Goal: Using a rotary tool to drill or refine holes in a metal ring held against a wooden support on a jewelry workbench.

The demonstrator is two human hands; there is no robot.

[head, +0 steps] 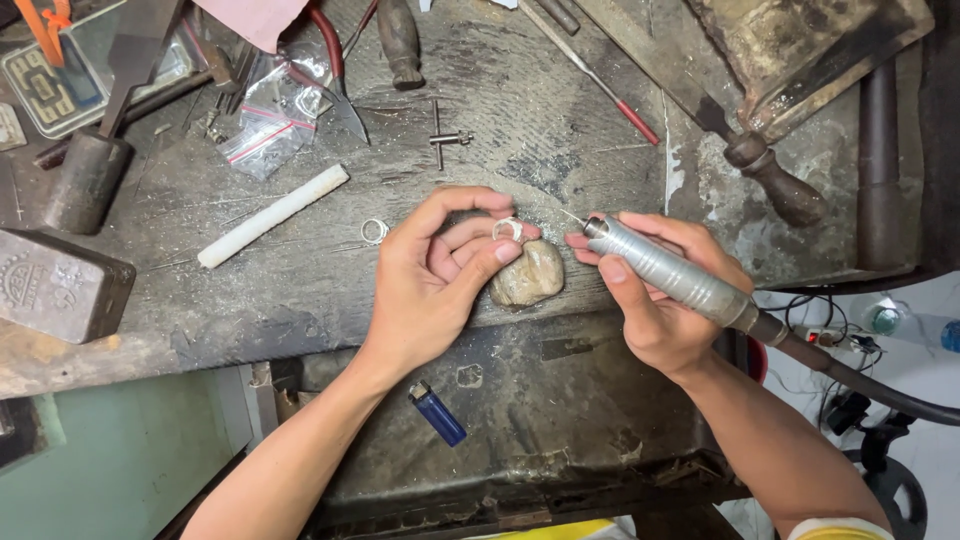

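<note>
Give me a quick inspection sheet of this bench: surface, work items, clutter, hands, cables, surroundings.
Surface: worn, scratched grey workbench, stained.
Job's things: small metal ring pinched in the left hand above a rounded bench peg; silver rotary handpiece in the right hand, tip beside the ring.
Clutter: white stick, loose ring, chuck key, red-handled pliers, plastic bags, hammer, metal block, wooden-handled tool, blue lighter on the lower tray.
Hands: both bare, both gripping.
Cables: dark flexible shaft from the handpiece; loose wires at right.
Surroundings: light floor at right.
</note>
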